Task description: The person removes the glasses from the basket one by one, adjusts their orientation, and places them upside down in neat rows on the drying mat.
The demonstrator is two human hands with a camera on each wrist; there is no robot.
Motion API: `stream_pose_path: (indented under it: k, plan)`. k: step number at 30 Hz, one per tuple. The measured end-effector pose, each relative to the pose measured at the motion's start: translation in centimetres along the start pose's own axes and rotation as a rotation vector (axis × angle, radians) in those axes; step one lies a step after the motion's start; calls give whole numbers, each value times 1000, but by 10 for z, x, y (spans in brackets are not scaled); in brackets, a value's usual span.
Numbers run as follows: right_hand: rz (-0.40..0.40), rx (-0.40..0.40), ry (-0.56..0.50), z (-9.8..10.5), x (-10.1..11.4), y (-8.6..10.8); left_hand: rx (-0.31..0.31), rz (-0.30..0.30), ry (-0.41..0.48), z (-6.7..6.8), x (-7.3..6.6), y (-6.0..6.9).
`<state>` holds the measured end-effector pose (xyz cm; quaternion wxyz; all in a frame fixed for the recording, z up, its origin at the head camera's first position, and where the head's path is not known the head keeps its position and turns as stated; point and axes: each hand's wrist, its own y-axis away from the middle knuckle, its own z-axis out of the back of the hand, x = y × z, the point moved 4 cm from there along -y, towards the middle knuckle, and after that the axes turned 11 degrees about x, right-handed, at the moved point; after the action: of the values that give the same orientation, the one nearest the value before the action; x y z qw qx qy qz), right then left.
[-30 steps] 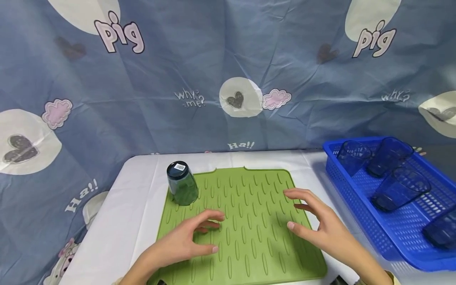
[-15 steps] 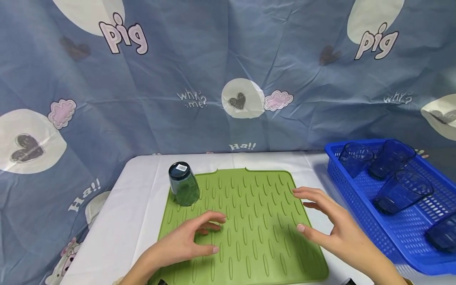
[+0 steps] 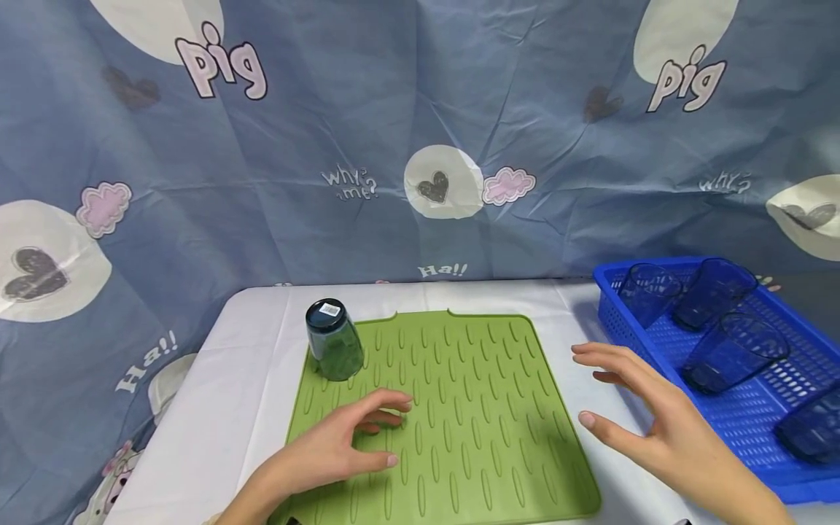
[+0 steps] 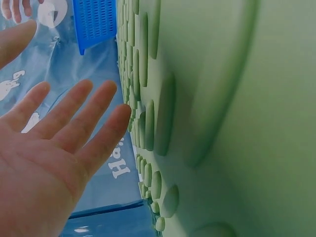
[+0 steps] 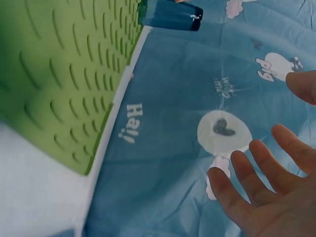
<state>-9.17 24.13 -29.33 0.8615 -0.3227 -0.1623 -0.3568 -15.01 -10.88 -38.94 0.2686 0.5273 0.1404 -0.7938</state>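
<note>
A dark blue-green glass (image 3: 335,343) stands upside down at the far left corner of the green ribbed mat (image 3: 472,408), a barcode sticker on its base. Over the left part of the mat hovers my left hand (image 3: 344,445), holding nothing, its fingers relaxed and spread in the left wrist view. My right hand (image 3: 656,419) is in the air between the mat's right edge and the blue basket (image 3: 630,328), fingers loosely bent and nothing in them. Inside the basket lie several blue glasses, among them a tilted glass (image 3: 735,354) near the middle.
A white cloth covers the table (image 3: 216,394) around the mat. Behind it hangs a blue printed curtain (image 3: 367,233). The basket's near wall rises beside the right hand. At the basket's right, another glass (image 3: 814,426) lies partly cut off by the frame.
My right hand has moved right, from above the mat's right part to beside the basket. The left hand, the upside-down glass and the basket have stayed about where they were.
</note>
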Motion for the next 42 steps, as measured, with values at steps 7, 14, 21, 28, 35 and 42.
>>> stream_pose_path:
  k: [7,14,21,28,35,42]
  plan:
    - [-99,10,86,13,-2,12,-3,8,2,0,1,1]
    - [-113,29,164,22,-9,20,-18,18,-6,2,1,1]
    - [-245,43,158,29,-15,30,-6,10,-12,-1,2,1]
    - [-271,25,265,37,-19,37,-1,-6,-16,-2,1,1]
    - [-284,-18,345,50,-29,46,-13,15,-4,1,-2,3]
    - [-293,-27,393,62,-45,55,-57,-16,-30,4,-8,4]
